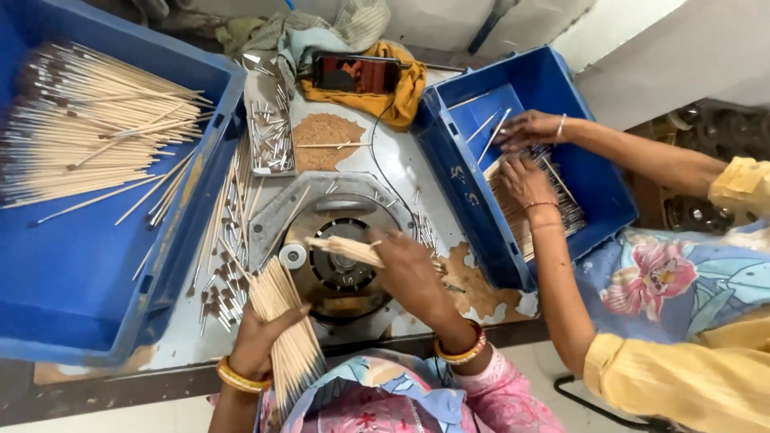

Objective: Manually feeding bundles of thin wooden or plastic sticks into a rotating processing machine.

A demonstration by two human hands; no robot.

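A: Fingers of the right hand (413, 273) curl down around a small sheaf of thin wooden sticks (346, 250), pinching it so the tips lie across the round metal machine (341, 265) at the middle of the worktable's near edge.

B: And the left hand (261, 337)?

A: It wraps shut around a thick bundle of sticks (289, 337), held upright-ish just off the table's near edge, left of the machine.

B: So the step in hand looks like feeding a few sticks from the bundle to the machine?

A: That is the likely reading. The next move seems to call for keeping the small sheaf level and its ends even over the machine's centre, while the left grip stays firm on the reserve.

B: What lies further out?

A: A large blue crate (88, 240) of sticks sits at the table's left edge, loose sticks (228, 232) are scattered beside it, and a second blue crate (481, 200) stands at the right edge, where another person's two hands (529, 152) sort sticks. A phone (357, 74) rests on a yellow cloth (401, 100) at the far edge.
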